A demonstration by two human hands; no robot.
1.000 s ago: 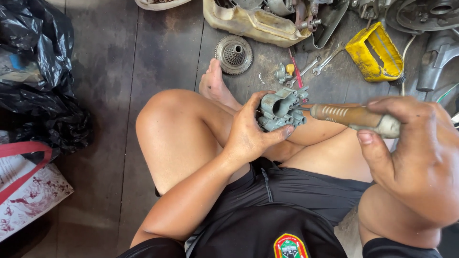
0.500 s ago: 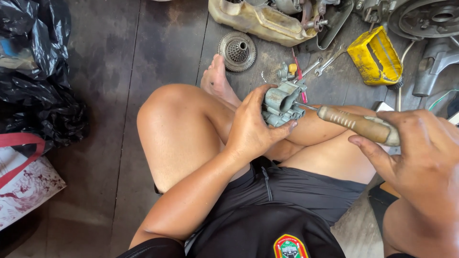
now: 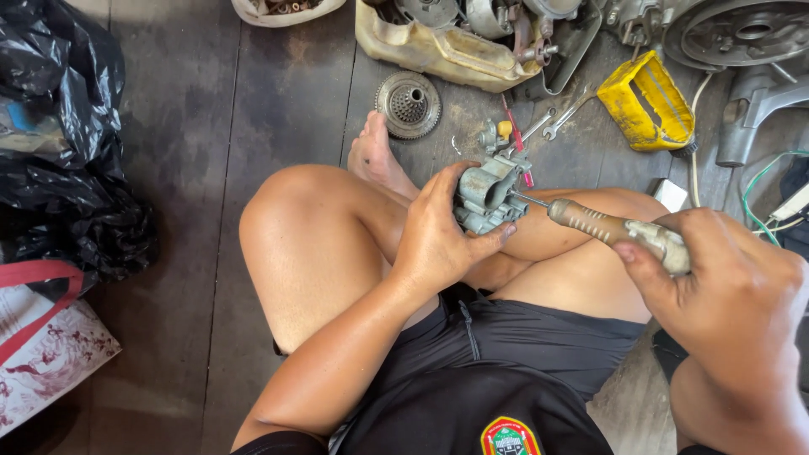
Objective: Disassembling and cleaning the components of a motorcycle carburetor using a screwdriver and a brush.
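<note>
My left hand (image 3: pixel 438 240) is clamped around the carburetor body (image 3: pixel 487 195), which sits above my crossed legs near frame centre, about 1 o'clock from that hand. My right hand (image 3: pixel 725 286) is closed around the brown-handled screwdriver (image 3: pixel 602 226), its thin shaft running toward 10 o'clock into the casting. To do this well, I judge I should brace the carburetor against my knee, keep the shaft square to the screw, and press in firmly so the tip does not slip out.

The blade tip and the screw it meets are hidden behind the casting. My left palm covers the carburetor's near side. At 1 o'clock the yellow holder (image 3: pixel 645 105) and the engine parts beyond it are cut off by the frame edge.
</note>
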